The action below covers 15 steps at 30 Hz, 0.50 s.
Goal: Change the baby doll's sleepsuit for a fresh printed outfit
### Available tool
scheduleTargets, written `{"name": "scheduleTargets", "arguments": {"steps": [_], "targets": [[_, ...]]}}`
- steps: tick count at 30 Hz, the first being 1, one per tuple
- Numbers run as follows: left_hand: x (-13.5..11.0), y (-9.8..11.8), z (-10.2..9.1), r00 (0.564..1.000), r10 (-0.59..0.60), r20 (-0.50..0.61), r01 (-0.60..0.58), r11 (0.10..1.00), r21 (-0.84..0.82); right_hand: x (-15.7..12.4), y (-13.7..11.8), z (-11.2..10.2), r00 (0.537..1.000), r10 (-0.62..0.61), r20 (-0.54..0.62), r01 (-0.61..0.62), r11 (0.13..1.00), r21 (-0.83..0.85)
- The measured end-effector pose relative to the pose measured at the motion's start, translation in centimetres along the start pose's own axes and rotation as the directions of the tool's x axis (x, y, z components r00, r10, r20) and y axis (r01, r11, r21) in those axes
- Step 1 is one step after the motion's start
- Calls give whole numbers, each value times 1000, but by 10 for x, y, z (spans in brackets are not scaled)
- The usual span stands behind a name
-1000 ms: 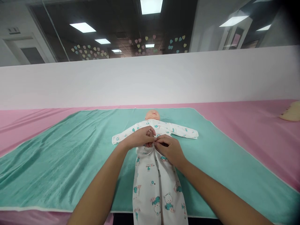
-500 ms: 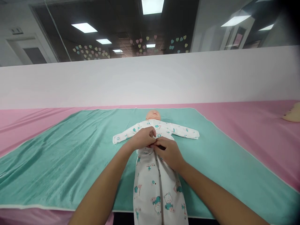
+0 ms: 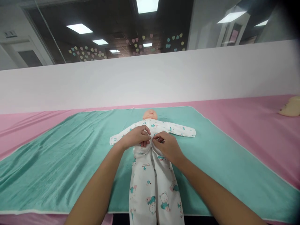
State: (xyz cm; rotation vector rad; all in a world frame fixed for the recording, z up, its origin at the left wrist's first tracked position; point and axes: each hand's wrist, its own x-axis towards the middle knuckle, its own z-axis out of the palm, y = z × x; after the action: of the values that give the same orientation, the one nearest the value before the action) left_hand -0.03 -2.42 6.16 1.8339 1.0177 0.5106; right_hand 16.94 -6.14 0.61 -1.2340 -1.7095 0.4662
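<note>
Both hands meet over the middle of the chest area, fingertips just apart. The left hand [image 3: 137, 137] is curled, thumb and fingers drawn in close, and seems to pinch a bit of white cloth; the right hand [image 3: 167, 144] has its thumb and forefinger nearly together on what looks like the facing edge, its other fingers loosely bent. (The tips are small here, so the exact hold is hard to read.)

A white wall [image 3: 112, 86] spans the back, with dark glass [image 3: 173, 18] above it. In front lies a pink sheet [image 3: 253, 125], and over that a green towel [image 3: 77, 165] with creases on its left side.

On the towel lies the white printed suit [image 3: 142, 175], long axis pointing straight away from the person — its legs run toward the body and out of frame, past the towel's near edge. Its sleeves [image 3: 182, 130] spread to either side. The front seam [image 3: 155, 181] runs along that same axis, up to the gap between the hands, one hand on each side; neither is clearly nearer.

A doll's head [image 3: 150, 114] shows at the collar, beyond the hands. A yellow object [image 3: 291, 107] sits at the far right; small paper hearts [image 3: 87, 53] dot the glass.
</note>
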Motion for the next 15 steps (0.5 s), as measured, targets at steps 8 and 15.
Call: {"name": "scheduleTargets", "arguments": {"steps": [8,15], "targets": [[-2,2,-1,998,-59,-35,64,984,169,-1,7,2,999,4,-33,-8,994,-111],[-3,9,9,993,-32,-111,68,941,333,1,10,5,999,-31,-24,28,991,-134]]}}
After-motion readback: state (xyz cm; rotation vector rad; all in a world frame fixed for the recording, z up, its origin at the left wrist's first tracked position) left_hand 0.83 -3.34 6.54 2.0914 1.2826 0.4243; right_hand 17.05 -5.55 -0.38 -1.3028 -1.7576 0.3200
